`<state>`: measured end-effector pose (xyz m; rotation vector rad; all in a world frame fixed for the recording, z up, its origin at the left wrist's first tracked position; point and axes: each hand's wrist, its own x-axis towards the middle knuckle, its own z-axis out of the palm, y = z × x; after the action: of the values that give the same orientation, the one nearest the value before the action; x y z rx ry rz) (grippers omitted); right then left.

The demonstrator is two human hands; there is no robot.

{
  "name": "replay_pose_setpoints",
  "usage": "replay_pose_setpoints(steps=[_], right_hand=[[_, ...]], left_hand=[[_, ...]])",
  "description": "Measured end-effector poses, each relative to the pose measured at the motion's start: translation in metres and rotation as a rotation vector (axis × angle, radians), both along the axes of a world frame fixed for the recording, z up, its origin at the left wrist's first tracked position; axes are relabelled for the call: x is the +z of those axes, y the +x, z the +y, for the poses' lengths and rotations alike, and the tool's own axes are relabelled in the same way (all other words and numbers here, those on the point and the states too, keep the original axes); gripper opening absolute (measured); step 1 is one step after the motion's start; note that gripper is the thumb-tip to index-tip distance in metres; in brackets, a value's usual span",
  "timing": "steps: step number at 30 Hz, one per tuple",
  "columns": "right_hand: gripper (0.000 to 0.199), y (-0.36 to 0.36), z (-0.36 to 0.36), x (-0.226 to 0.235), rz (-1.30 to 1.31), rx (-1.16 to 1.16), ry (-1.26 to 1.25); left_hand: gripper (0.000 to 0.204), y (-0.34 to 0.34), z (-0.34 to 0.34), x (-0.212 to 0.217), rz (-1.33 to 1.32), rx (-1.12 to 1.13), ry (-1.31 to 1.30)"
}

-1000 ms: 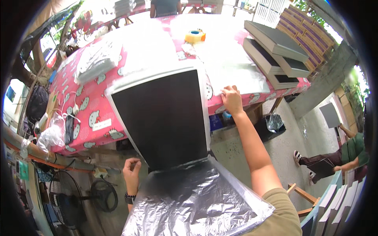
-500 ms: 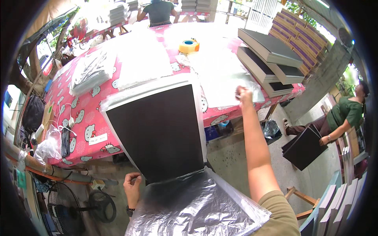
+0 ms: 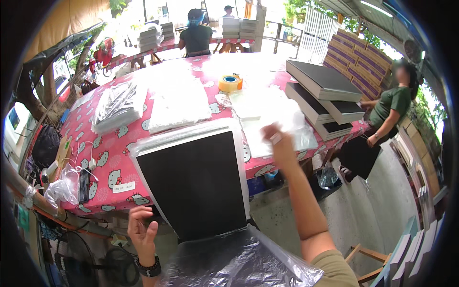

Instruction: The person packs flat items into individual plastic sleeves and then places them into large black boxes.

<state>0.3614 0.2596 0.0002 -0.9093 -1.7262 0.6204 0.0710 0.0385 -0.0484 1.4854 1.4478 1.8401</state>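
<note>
Open-sided workshop; broad table draped in pink cartoon-print (image 3: 103, 170). Co-worker in dark green shirt (image 3: 394, 103), now arrived beside its right end. Flat black rectangle (image 3: 193, 184), clear crinkled plastic (image 3: 241, 260) about it, overhangs the near edge. Left hand (image 3: 142, 227) has drawn off leftward, fingers half-spread, empty: neither hand steadies the rectangle. Right hand (image 3: 281, 143) blurs above pale flat sheets (image 3: 256, 147); grip unreadable.

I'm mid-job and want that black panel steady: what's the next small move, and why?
Probably bring the left hand in to the left edge of the black panel to steady it: the panel juts past the edge of the pink table, and that hand looks empty and close by, while the right hand, blurred, is out over the pale sheet.
</note>
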Motion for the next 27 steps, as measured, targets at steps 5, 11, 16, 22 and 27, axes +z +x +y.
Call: replay_pose_setpoints(steps=[5,11,16,22,27], right_hand=[[0.012,-0.056,-0.11,0.028,-0.577,1.016,-0.141],[0.016,-0.08,-0.112,-0.006,-0.123,0.589,-0.046],[0.021,-0.076,-0.118,-0.005,-0.117,0.578,-0.424],[0.02,-0.08,-0.123,-0.021,-0.046,0.609,-0.347],[0.014,-0.078,-0.121,-0.026,0.01,0.516,-0.322]], left_hand=[[0.084,0.046,0.03,0.065,0.268,-0.456,0.098],[0.051,0.063,0.036,0.04,-0.375,-0.595,-0.389],[0.027,0.054,0.037,0.016,-0.335,-0.45,-0.351],[0.018,0.067,0.039,0.011,-0.592,-0.397,-0.257],[0.024,0.06,0.038,0.01,-0.568,-0.437,-0.387]])
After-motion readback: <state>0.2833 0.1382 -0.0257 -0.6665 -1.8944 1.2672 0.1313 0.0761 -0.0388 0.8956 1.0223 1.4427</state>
